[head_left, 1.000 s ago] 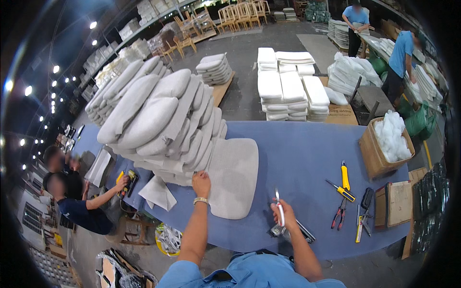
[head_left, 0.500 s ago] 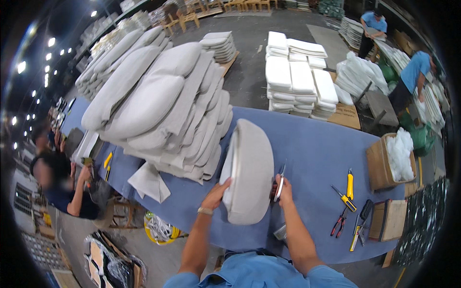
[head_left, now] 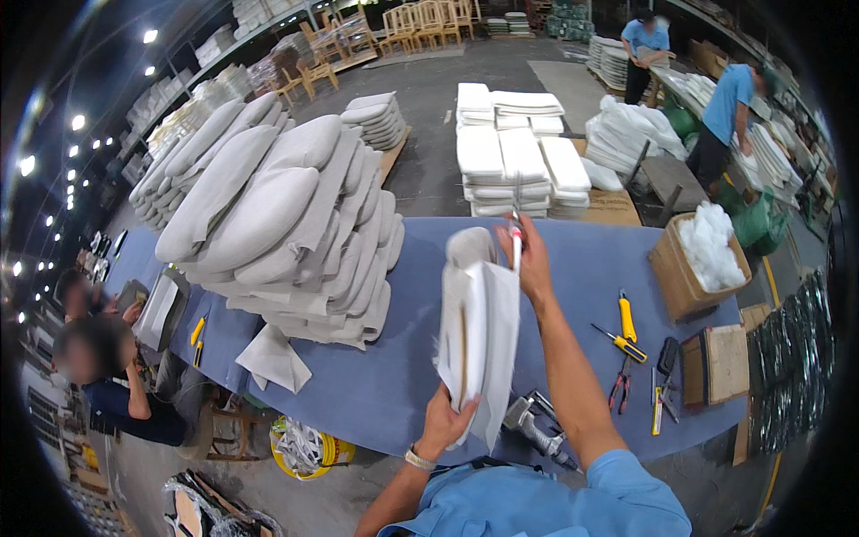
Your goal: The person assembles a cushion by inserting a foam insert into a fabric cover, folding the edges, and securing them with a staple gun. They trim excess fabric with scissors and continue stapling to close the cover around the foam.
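A curved, grey-covered cushion (head_left: pixel 454 253) stands on edge above the table. Its underside faces me, showing loose fabric edges, white padding and a narrow brown strip. My left hand (head_left: pixel 445 422) grips its lower end, thumb on the fabric. Up at the far end, my right hand (head_left: pixel 534 259) is closed around scissors (head_left: pixel 515 234) with a white and red handle, their blades pointing away from me. The blades look clear of the cushion. Close to my body, partly under my right forearm, lies a metallic air staple gun (head_left: pixel 535 431).
Stacked grey cushions (head_left: pixel 295 233) fill the left of the blue table (head_left: pixel 573 277); a fabric scrap (head_left: pixel 273 358) lies before them. Pliers (head_left: pixel 619 390), a screwdriver (head_left: pixel 619 343) and cutters lie right, beside a box of white stuffing (head_left: pixel 684 277). Co-workers (head_left: pixel 130 385) sit left; others stand far right.
The cushion has turned from its smooth face to its underside. My right hand has moved up to its far end with the scissors. The staple gun has come more into view.
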`<action>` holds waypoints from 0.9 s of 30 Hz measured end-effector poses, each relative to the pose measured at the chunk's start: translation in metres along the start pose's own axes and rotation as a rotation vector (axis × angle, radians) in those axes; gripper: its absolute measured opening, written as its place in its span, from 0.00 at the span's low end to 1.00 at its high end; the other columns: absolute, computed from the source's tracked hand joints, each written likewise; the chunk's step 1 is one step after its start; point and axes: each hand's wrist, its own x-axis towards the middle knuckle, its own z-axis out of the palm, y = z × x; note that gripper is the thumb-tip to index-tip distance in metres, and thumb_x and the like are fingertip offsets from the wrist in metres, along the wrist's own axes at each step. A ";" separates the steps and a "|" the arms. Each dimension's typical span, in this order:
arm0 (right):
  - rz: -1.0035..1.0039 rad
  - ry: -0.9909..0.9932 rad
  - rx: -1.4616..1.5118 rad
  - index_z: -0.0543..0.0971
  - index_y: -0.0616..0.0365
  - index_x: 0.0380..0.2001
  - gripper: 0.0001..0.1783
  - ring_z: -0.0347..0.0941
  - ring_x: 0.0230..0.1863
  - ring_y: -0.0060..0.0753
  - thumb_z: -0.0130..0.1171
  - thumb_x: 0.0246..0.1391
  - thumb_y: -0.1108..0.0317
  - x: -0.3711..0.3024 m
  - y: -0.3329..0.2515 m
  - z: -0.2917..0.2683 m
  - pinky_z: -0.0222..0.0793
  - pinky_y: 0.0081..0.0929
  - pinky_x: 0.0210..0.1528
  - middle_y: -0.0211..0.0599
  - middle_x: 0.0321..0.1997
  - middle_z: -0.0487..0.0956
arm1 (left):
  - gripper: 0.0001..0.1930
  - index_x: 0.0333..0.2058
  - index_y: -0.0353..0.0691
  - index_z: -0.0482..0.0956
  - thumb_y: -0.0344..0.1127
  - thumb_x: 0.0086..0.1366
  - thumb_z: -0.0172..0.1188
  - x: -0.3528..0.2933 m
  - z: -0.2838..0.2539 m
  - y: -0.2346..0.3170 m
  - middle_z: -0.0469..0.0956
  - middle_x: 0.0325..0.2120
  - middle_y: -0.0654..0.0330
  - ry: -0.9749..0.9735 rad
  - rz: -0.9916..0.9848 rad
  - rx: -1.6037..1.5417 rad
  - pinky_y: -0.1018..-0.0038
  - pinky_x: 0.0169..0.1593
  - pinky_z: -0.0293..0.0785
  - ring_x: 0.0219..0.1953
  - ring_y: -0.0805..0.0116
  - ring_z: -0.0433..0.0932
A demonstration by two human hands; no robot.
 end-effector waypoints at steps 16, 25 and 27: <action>-0.015 -0.220 -0.033 0.76 0.60 0.58 0.21 0.76 0.41 0.16 0.66 0.66 0.64 -0.002 -0.070 -0.034 0.72 0.19 0.43 0.31 0.40 0.84 | 0.19 0.52 0.41 0.86 0.18 0.63 0.62 0.071 0.025 0.131 0.79 0.59 0.50 0.322 0.707 0.020 0.67 0.58 0.79 0.58 0.54 0.82; 0.117 -0.184 0.255 0.75 0.61 0.55 0.18 0.79 0.34 0.20 0.61 0.68 0.62 -0.124 -0.197 -0.077 0.76 0.21 0.33 0.35 0.35 0.82 | 0.20 0.52 0.39 0.85 0.18 0.63 0.61 0.099 -0.011 0.110 0.83 0.56 0.51 0.359 0.739 0.092 0.66 0.57 0.81 0.56 0.54 0.83; 0.255 -0.318 0.246 0.76 0.60 0.52 0.16 0.78 0.30 0.19 0.59 0.69 0.61 -0.165 -0.184 -0.064 0.76 0.22 0.30 0.33 0.32 0.81 | 0.17 0.52 0.38 0.85 0.20 0.66 0.61 0.104 -0.016 0.110 0.82 0.56 0.50 0.345 0.738 0.116 0.67 0.58 0.79 0.57 0.55 0.82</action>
